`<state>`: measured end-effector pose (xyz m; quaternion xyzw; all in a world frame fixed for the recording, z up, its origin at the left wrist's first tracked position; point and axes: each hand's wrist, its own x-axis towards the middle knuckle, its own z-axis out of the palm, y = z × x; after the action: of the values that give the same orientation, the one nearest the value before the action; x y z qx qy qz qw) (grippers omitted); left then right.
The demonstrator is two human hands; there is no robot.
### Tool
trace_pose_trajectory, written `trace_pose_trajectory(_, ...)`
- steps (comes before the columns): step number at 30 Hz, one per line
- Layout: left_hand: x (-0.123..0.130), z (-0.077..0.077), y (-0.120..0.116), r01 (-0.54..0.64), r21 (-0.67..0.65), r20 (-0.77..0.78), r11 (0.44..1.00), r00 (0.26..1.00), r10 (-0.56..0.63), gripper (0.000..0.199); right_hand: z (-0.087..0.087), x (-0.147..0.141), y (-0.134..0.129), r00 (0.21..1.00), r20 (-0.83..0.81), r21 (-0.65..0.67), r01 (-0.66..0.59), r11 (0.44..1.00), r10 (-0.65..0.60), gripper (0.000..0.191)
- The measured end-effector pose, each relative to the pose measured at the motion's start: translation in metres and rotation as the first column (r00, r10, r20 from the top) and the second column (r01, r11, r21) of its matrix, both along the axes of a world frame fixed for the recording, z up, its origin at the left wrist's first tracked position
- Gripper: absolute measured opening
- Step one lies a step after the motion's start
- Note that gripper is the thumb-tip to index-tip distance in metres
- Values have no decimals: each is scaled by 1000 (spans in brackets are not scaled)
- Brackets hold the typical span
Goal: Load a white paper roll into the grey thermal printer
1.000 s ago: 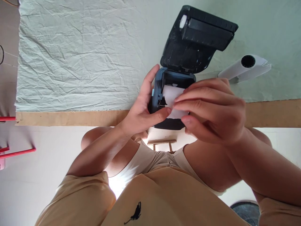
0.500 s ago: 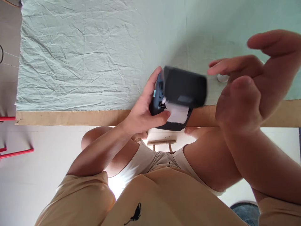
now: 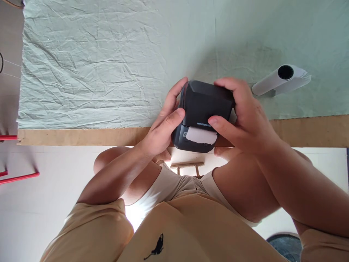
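Observation:
A black label printer is held near the table's front edge, its lid down over the body. A short strip of white paper sticks out below the lid on the side facing me. My left hand grips the printer's left side, thumb on top. Around its right side my right hand is wrapped, with the thumb resting on the lid near the printed lettering. Inside the printer nothing can be seen.
To the right, a white roll of paper with a dark core and a loose end lies on the green cloth. The table's wooden edge runs in front of my knees. Red bars show at the far left.
The printer's lid has swung down and now covers the inside. My right hand has come in from the right and taken hold of the printer, uncovering the paper roll. My left thumb has moved up.

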<state>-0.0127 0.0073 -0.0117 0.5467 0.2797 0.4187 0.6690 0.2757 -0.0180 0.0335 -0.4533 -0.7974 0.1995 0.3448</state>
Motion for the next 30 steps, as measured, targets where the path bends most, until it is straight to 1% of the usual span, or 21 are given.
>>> trace_pose_trajectory(1,0,-3,0,15,34,28,999,999,-16,92,0,0,0,1000,13,-5,14,1000,-13,52)
trace_pose_trajectory(2,0,-5,0,-55,47,35,997,998,53,83,-1,1,-1,999,29,-9,25,1000,-25,54)
trace_pose_trajectory(3,0,-6,-1,-62,64,37,996,998,60,77,-1,1,-1,998,47,-9,33,999,-33,58)
trace_pose_trajectory(5,2,-4,-3,-95,79,50,992,995,91,67,-3,1,-2,996,80,3,45,999,-45,63)
trace_pose_trajectory(6,3,-1,-4,-88,103,74,991,994,81,66,-4,1,-2,994,89,6,57,998,-57,64)
trace_pose_trajectory(7,3,2,-5,-82,82,56,993,995,78,66,-4,1,-2,994,92,8,66,998,-67,64)
trace_pose_trajectory(8,4,5,-6,-91,31,-10,995,996,91,66,-4,1,-2,994,87,12,71,997,-71,63)
trace_pose_trajectory(10,5,9,-8,-80,54,-40,995,996,82,75,-4,-1,-1,994,76,20,73,997,-74,61)
trace_pose_trajectory(12,5,9,-7,-136,16,-73,991,988,137,76,-4,-3,-1,995,72,30,70,997,-72,60)
trace_pose_trajectory(14,6,5,-4,-172,23,-41,985,984,172,79,-6,-5,0,995,59,47,72,996,-75,58)
trace_pose_trajectory(16,8,2,-2,-170,-16,-42,985,985,169,83,-9,-5,1,998,28,73,61,995,-63,59)
trace_pose_trajectory(17,9,2,-2,-171,-39,-30,984,985,170,79,-11,-5,1,999,16,83,51,995,-52,61)
trace_pose_trajectory(18,10,4,-2,-160,-69,-28,985,987,158,75,-13,-3,1,999,8,85,44,995,-45,64)
trace_pose_trajectory(19,11,6,-2,-146,-66,4,987,989,147,70,-14,-1,1,999,6,77,46,996,-47,67)
trace_pose_trajectory(20,13,10,-3,-98,-68,18,993,995,100,65,-16,1,0,998,7,62,59,996,-60,69)
trace_pose_trajectory(21,14,14,-3,-93,-57,35,994,995,95,63,-16,2,0,997,9,44,79,996,-79,69)
trace_pose_trajectory(23,17,23,-4,-94,-51,32,994,995,96,67,-16,4,-3,996,11,26,90,996,-90,70)
trace_pose_trajectory(26,17,31,-3,-111,-97,-45,989,993,107,80,-13,0,-4,999,12,49,33,998,-34,69)
trace_pose_trajectory(28,17,31,-1,-105,-91,-62,990,993,99,85,-11,-5,-4,999,-10,70,32,997,-32,65)
trace_pose_trajectory(30,16,26,0,-86,-75,-51,993,995,82,80,-10,-8,-3,998,-35,94,46,994,-43,63)
